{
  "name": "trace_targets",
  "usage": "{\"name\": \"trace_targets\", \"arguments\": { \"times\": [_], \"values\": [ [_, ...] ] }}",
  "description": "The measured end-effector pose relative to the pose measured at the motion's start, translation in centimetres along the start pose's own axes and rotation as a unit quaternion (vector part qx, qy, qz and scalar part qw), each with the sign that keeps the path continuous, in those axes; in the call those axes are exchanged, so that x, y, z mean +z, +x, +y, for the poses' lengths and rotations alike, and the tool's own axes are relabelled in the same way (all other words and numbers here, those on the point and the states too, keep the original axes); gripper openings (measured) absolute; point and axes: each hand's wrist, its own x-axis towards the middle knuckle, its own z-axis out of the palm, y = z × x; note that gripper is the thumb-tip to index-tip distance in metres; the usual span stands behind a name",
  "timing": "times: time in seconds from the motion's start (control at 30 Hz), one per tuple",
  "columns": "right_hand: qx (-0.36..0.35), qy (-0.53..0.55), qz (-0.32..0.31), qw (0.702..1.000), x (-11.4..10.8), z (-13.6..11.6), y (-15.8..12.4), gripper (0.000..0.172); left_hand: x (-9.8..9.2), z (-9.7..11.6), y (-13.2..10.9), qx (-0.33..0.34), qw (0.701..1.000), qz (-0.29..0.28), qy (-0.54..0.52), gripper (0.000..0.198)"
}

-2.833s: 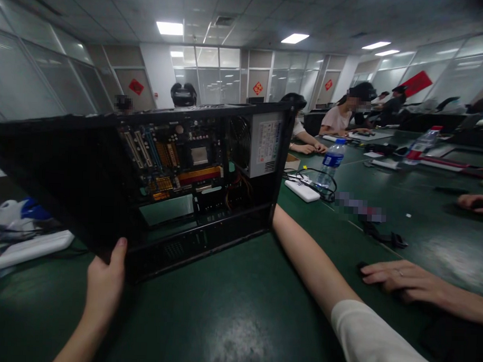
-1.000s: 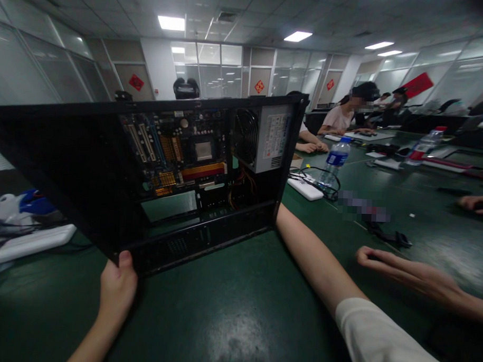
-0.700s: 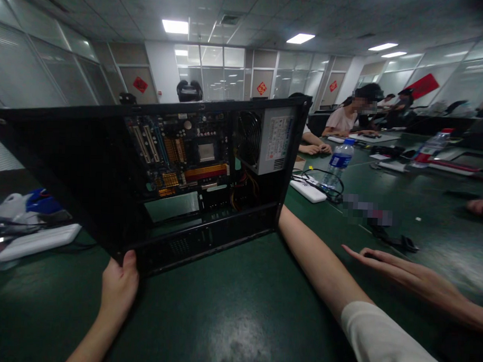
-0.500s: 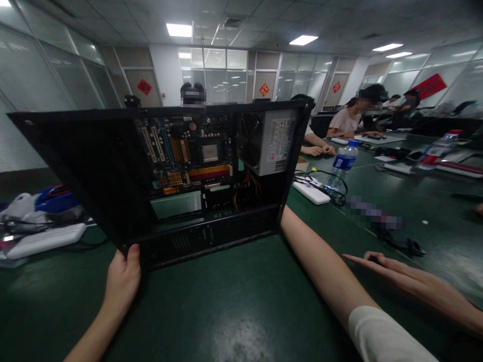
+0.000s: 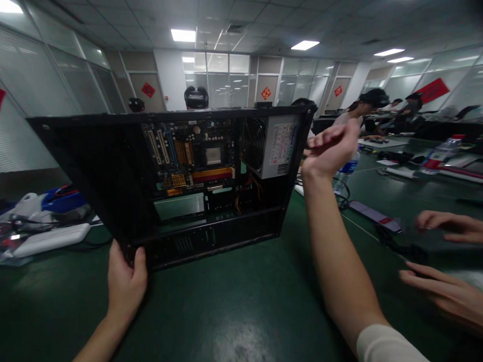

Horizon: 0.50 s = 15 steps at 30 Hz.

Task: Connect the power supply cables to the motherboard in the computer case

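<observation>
A black computer case [image 5: 231, 239] stands tilted on the green table, its open side facing me. Inside it are a motherboard [image 5: 201, 132] and, at the upper right, a grey power supply [image 5: 280, 156] with a fan. My left hand [image 5: 127, 277] grips the lower left corner of the case, thumb on the near side. Raised beside the upper right edge is my right hand [image 5: 332, 150], fingers loosely bent, with nothing visible in it. Whether its fingertips touch the case I cannot tell.
White power strip [image 5: 53, 240] and plastic bags lie at the left. On the right are a blue-labelled bottle [image 5: 350, 166], partly hidden, a phone-like flat object [image 5: 375, 216], and another person's hands [image 5: 451, 288]. Further back stands a red-labelled bottle [image 5: 440, 156].
My right hand has come up from behind the lower right of the case to beside its upper right edge. The other person's hands have moved apart. My left hand keeps its hold.
</observation>
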Motion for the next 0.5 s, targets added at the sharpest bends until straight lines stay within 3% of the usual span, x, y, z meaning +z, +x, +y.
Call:
{"name": "trace_targets", "arguments": {
  "times": [0.07,0.1,0.13,0.17,0.2,0.23,0.27,0.3,0.33,0.37,0.43,0.5],
  "values": [
    [-0.115,0.025,0.168,0.979,1.4,-1.9,-0.6,0.034,-0.5,0.9,-0.2,0.190,0.975,0.113,-0.006,0.059],
    [-0.162,0.016,0.159,0.974,2.4,-2.9,-1.3,0.034,-0.8,1.7,-0.1,0.293,0.947,0.134,-0.004,0.058],
    [-0.179,-0.005,0.071,0.981,3.6,-3.8,-2.1,0.035,-1.0,2.8,0.1,0.388,0.916,0.107,0.002,0.053],
    [-0.165,-0.055,-0.091,0.981,4.8,-4.2,-2.9,0.037,-1.0,4.2,0.4,0.456,0.888,0.058,0.006,0.049],
    [-0.114,-0.128,-0.282,0.944,5.9,-4.2,-3.7,0.038,-0.9,5.8,0.9,0.472,0.882,-0.007,0.009,0.043],
    [-0.063,-0.193,-0.439,0.875,7.1,-3.6,-4.4,0.036,-0.5,7.6,1.5,0.463,0.883,-0.068,0.018,0.035],
    [-0.008,-0.252,-0.569,0.783,8.1,-2.5,-5.0,0.032,0.0,9.3,2.1,0.431,0.892,-0.127,0.042,0.027],
    [0.052,-0.301,-0.681,0.665,8.9,-1.0,-5.5,0.027,0.7,10.9,2.7,0.385,0.901,-0.184,0.073,0.027],
    [0.125,-0.347,-0.760,0.535,9.6,0.7,-6.0,0.026,1.5,12.3,3.2,0.331,0.906,-0.243,0.104,0.032],
    [0.161,-0.367,-0.785,0.472,10.0,2.5,-6.4,0.024,2.3,13.4,3.7,0.281,0.905,-0.291,0.131,0.037],
    [0.189,-0.399,-0.793,0.421,10.3,5.6,-7.4,0.027,3.6,14.7,4.2,0.207,0.903,-0.319,0.197,0.049],
    [0.193,-0.424,-0.781,0.415,10.0,7.5,-8.4,0.029,4.2,14.9,4.4,0.175,0.896,-0.315,0.261,0.060]
  ]
}}
